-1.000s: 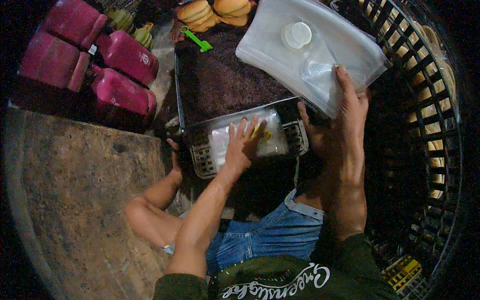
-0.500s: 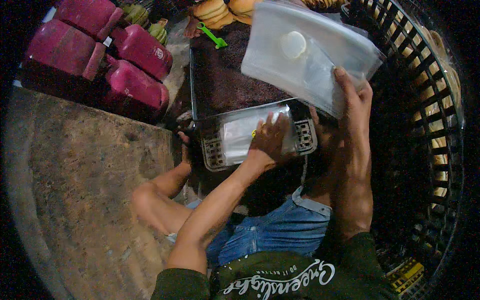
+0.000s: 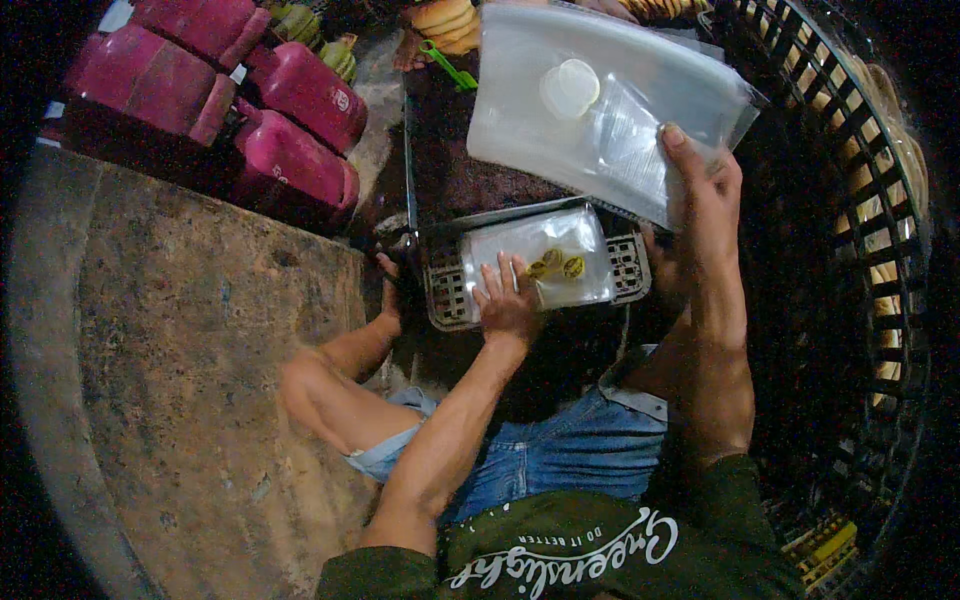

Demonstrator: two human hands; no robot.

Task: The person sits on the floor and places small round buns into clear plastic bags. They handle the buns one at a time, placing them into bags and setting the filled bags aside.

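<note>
Small bag point(image 3: 537, 262) w/ yellow pieces is pressed flat on the crate point(image 3: 445, 295), near its middle, by left hand point(image 3: 508, 300), fingers spread. Stack of empty bags point(image 3: 600, 105) is pinched at its edge by right hand point(image 3: 700, 200). One filled, many apparently left.

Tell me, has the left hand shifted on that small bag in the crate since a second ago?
Yes. The left hand has slid from the middle of the small clear bag to its near-left corner, judged against the grey crate underneath.
</note>
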